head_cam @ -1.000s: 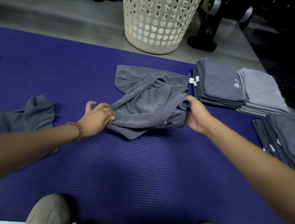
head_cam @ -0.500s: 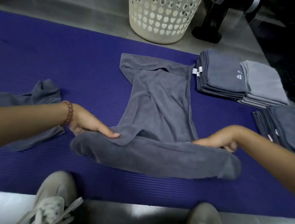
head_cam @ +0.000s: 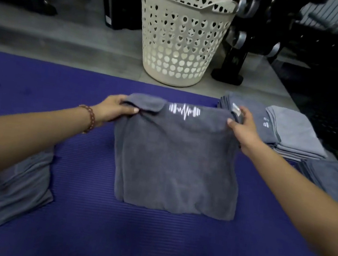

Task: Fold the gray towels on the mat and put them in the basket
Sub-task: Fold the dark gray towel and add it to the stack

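A dark gray towel (head_cam: pixel 176 160) lies folded in half on the purple mat (head_cam: pixel 149 242), a white barbell logo near its far edge. My left hand (head_cam: pixel 115 108) pinches the far left corner, thumb on top. My right hand (head_cam: pixel 241 126) grips the far right corner by its white tag. The cream basket (head_cam: pixel 181 40) with heart-shaped holes stands on the floor just beyond the mat. A loose gray towel (head_cam: pixel 11 189) lies at the left, partly under my left forearm.
Stacks of folded gray towels (head_cam: pixel 291 132) sit at the mat's right edge, with another stack (head_cam: pixel 332 179) nearer me. Dark gym equipment (head_cam: pixel 260 32) stands right of the basket on the gray floor (head_cam: pixel 68 36).
Both hands carried the towel's near edge forward onto its far edge, folding it in half. The view tilted up, so my shoes dropped out of sight.
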Motion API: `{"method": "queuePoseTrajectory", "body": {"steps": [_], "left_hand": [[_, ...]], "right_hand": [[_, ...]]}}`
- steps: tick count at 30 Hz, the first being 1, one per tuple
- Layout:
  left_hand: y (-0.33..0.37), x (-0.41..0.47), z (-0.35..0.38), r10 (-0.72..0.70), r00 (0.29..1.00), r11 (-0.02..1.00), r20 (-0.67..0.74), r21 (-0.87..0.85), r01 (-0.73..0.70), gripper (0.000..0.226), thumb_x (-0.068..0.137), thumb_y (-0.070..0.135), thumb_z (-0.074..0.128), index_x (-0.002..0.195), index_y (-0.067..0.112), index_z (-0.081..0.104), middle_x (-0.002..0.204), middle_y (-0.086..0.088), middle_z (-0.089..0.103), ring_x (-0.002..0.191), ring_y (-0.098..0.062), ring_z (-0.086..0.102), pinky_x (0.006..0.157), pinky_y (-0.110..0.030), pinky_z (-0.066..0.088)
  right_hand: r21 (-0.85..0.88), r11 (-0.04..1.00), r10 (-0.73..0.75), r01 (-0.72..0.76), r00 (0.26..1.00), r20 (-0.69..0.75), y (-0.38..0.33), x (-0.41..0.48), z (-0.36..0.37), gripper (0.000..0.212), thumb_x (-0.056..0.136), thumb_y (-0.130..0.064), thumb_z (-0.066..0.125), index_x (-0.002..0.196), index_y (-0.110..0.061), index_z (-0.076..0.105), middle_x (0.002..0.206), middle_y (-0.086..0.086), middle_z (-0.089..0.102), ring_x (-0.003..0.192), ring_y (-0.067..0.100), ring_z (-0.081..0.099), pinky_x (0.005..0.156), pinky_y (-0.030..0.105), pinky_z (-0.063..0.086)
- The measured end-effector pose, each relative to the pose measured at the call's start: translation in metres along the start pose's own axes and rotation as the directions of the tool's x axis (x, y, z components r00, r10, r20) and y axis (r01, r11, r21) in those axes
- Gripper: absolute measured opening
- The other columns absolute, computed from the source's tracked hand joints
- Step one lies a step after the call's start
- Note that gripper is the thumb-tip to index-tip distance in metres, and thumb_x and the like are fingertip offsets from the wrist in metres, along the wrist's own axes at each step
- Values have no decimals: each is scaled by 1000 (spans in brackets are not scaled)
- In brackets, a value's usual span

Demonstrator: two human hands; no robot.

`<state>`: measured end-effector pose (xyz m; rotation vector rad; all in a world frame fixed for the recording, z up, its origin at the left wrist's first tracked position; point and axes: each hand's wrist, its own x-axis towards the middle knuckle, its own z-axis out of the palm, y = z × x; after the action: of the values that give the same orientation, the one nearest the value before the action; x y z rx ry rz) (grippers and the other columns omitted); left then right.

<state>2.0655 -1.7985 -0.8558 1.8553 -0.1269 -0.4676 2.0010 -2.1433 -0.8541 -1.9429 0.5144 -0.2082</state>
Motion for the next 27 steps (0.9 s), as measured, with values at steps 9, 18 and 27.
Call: {"method": "queuePoseTrajectory", "body": {"steps": [9,18,27], "left_hand": [[-82,-14,59,-489,872,835,-2,289,469,47,77,37,75,94,1,51,90,-12,61,67,-14,62,56,-25,47],[-128,-76,94,-90,996,958,3,272,85,25,81,8,71,72,14,48,74,-3,54,73,-17,52,63,-16,43],[-55,-64,55,285,913,958,-292,124,-260,23,95,8,50,76,16,42,69,2,47,54,8,47,55,-9,39]], "right_hand": [[-498,777,486,-384,869,88,82,-27,27,98,73,-48,75,145,-6,22,147,17,23,133,34,34,97,40,39],[-577,760,471,-300,866,170,155,-85,-6,28,81,-25,73,66,-12,54,63,3,52,59,14,47,52,26,34],[201,965,137,-170,976,169,78,-71,-35,41,89,3,50,57,-21,45,56,-5,42,57,7,38,57,21,30]]}}
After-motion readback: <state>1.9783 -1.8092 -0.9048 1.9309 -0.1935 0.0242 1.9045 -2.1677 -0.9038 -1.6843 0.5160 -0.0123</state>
